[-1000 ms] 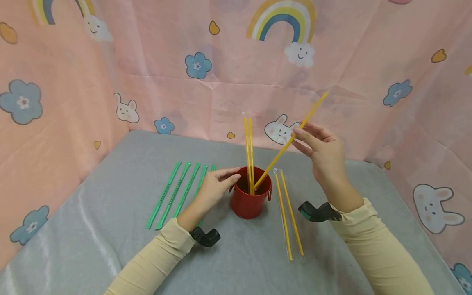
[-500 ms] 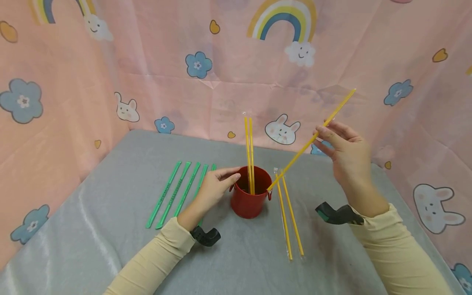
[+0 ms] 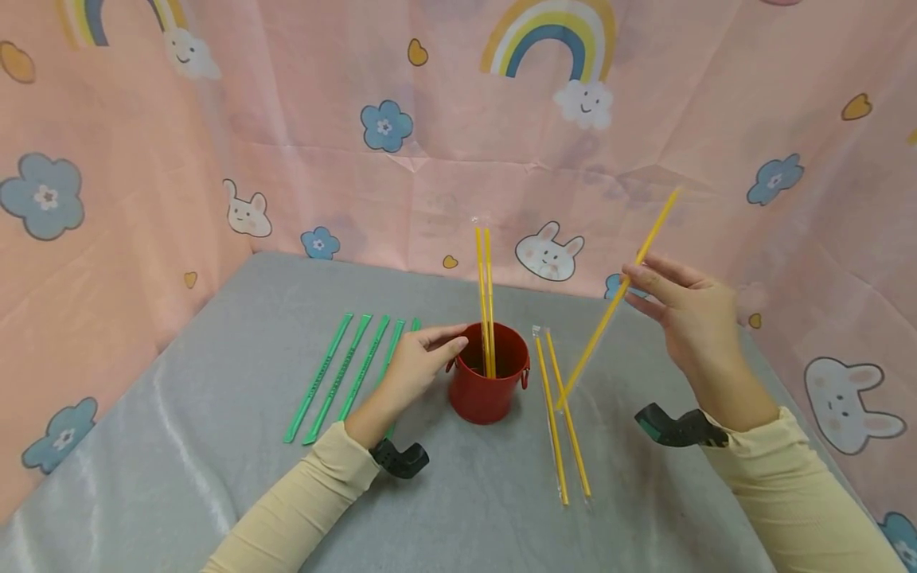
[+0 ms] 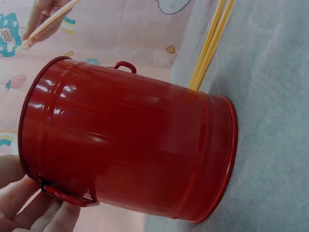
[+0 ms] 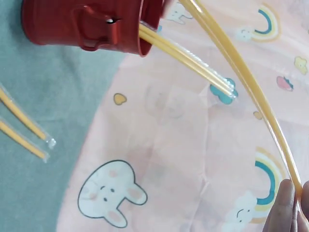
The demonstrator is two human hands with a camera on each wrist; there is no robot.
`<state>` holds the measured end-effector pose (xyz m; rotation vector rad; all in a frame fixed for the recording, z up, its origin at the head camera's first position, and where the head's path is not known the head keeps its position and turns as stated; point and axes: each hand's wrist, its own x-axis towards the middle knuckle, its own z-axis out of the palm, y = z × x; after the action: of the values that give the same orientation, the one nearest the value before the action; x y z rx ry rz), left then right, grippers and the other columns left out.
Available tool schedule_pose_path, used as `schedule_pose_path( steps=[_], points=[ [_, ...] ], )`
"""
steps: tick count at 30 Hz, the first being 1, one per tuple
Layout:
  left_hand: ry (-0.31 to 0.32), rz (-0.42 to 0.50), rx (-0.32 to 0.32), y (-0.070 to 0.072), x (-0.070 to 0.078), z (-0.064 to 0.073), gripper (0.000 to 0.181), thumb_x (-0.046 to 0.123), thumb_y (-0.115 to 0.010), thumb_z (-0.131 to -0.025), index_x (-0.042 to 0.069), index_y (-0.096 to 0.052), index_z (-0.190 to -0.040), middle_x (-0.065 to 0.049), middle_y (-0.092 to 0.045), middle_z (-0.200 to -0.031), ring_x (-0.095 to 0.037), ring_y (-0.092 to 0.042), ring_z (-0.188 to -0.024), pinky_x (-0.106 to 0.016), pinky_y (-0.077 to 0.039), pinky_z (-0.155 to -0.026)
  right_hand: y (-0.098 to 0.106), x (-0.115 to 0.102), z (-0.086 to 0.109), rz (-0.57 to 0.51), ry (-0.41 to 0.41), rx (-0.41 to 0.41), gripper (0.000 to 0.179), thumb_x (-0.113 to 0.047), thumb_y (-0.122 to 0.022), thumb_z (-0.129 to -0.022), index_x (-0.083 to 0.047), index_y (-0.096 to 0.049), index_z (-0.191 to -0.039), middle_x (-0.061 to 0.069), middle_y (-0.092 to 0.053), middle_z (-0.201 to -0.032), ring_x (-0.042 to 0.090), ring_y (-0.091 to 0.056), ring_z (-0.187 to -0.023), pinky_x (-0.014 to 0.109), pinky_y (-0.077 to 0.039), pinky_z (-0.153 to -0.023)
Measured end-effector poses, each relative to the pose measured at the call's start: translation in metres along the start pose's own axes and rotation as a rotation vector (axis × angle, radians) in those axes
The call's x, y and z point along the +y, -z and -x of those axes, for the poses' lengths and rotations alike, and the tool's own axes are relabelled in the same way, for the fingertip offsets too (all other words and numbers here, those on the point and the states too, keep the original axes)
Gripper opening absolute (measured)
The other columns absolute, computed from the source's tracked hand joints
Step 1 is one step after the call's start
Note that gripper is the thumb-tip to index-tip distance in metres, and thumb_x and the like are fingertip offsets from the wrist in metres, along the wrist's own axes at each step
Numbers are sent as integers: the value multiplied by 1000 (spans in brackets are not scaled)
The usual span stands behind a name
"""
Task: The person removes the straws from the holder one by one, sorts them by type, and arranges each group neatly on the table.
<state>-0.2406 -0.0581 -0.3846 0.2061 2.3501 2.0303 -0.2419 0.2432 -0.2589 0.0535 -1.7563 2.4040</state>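
Observation:
A red metal bucket with small side handles stands upright on the table. My left hand holds its rim at the left side, the thumb and fingers beside one handle in the left wrist view. Two yellow wrapped straws lean upright inside the bucket. Right of the bucket, my right hand pinches another yellow straw between thumb and fingers. This straw slants, its lower end above two yellow straws lying on the table.
Several green wrapped straws lie in a row left of the bucket, some partly behind the left hand and forearm. Grey cloth covers the table. A pink printed curtain hangs behind and at both sides.
My right hand has moved right with the straw, whose lower end has come out of the bucket, past its rim and over the lying yellow straws. The left hand stays on the bucket.

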Motion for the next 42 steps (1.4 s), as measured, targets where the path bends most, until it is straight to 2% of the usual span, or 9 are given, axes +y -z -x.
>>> schedule_pose_path(
  steps=[6, 15, 20, 23, 26, 28, 31, 36, 42],
  points=[
    [0, 5, -1, -1, -1, 0, 33, 23, -69, -95, 13, -70, -127, -9, -70, -127, -14, -47, -70, -22, -29, -51, 10, 5, 1, 71, -67, -48, 16, -2, -78, -83, -13, -79, -94, -2, -78, -89, 10, -75, -81, 26, -61, -70],
    [-10, -3, 7, -1, -1, -1, 33, 22, -69, -95, 12, -71, -126, -9, -70, -126, -15, -49, -73, -22, -28, -51, 27, 16, -1, 370, -179, -120, 13, -17, -74, -89, -29, -75, -94, -17, -73, -94, 0, -72, -83, 20, -59, -73],
    [-13, -7, 8, 0, -2, -1, 33, 22, -69, -95, 12, -70, -126, -9, -70, -127, -15, -59, -90, -22, -34, -56, 35, 26, -4, 499, -229, -179, 13, -22, -71, -93, -35, -73, -93, -20, -74, -90, -5, -70, -86, 17, -58, -74],
    [-18, -8, 8, -1, -3, -1, 33, 21, -69, -95, 12, -70, -126, -9, -70, -127, -14, -62, -98, -22, -38, -62, 38, 34, -6, 566, -255, -193, 16, -26, -72, -92, -27, -74, -108, -21, -74, -89, -5, -69, -87, 17, -58, -76],
    [-20, -6, 7, -1, -3, 0, 33, 21, -69, -95, 12, -70, -126, -9, -69, -128, -17, -63, -101, -23, -39, -64, 40, 42, -7, 651, -288, -213, 47, -31, -72, -92, -9, -63, -132, -23, -73, -90, -6, -69, -89, 19, -58, -79],
    [-20, -7, 7, -1, -2, 0, 33, 21, -69, -95, 12, -70, -127, -9, -69, -128, -18, -64, -107, -23, -41, -66, 40, 46, -8, 694, -310, -226, 63, -33, -72, -92, 2, -53, -141, -23, -73, -92, -6, -69, -89, 22, -59, -82],
    [-16, -7, 6, 0, -2, 0, 33, 22, -69, -95, 13, -70, -127, -8, -68, -129, -20, -65, -115, -22, -42, -69, 42, 53, -8, 730, -338, -243, 67, -33, -72, -92, 6, -50, -142, -20, -73, -95, -6, -68, -90, 25, -58, -85],
    [-12, -6, 1, 0, 0, 0, 34, 22, -69, -95, 12, -70, -127, -8, -68, -129, -21, -64, -114, -23, -41, -68, 48, 64, -10, 739, -379, -238, 66, -32, -73, -92, 6, -51, -141, -14, -75, -99, -4, -69, -88, 29, -58, -88],
    [-16, -1, 2, -1, -1, -1, 33, 21, -69, -95, 11, -70, -127, -9, -69, -129, -22, -64, -119, -21, -46, -75, 53, 78, -12, 778, -391, -254, 65, -29, -72, -92, 10, -50, -140, -8, -75, -103, -2, -69, -87, 31, -58, -87]
  ],
)
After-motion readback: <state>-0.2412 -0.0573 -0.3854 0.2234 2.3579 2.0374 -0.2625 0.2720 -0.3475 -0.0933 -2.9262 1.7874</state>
